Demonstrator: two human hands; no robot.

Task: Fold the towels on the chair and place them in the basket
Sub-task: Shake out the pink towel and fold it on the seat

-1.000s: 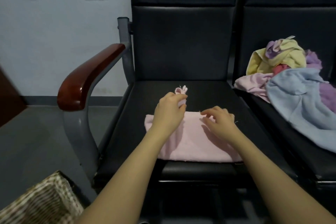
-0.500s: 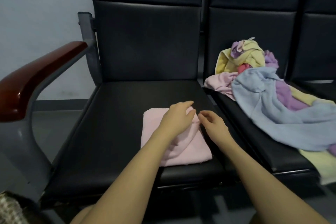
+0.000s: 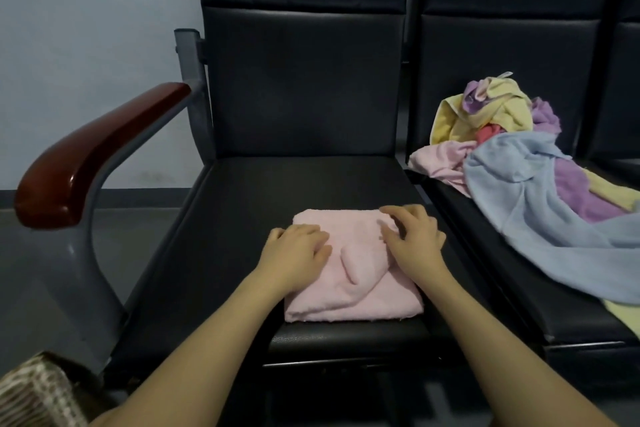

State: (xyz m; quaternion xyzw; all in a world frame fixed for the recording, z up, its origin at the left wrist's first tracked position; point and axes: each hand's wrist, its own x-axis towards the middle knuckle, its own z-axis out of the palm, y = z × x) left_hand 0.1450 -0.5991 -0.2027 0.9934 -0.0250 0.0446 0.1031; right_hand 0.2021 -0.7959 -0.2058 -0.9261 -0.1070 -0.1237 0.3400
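Observation:
A folded pink towel (image 3: 349,288) lies near the front edge of the black chair seat (image 3: 263,204). My left hand (image 3: 298,253) rests flat on its left part with the fingers spread. My right hand (image 3: 414,239) presses on its right part, fingers slightly bent, holding nothing. A small fold of cloth bulges up between the two hands. On the neighbouring seat to the right lies a heap of unfolded towels (image 3: 512,156) in blue, yellow, purple and pink. A corner of the woven basket (image 3: 38,392) shows at the bottom left on the floor.
A red-brown wooden armrest (image 3: 93,156) on a grey metal frame stands at the left of the seat. The black backrest (image 3: 304,80) rises behind the towel. Grey floor and a pale wall lie to the left.
The towel has been folded over into a smaller square. My left hand let go of the pinched corner and both hands now lie on top of the towel, side by side.

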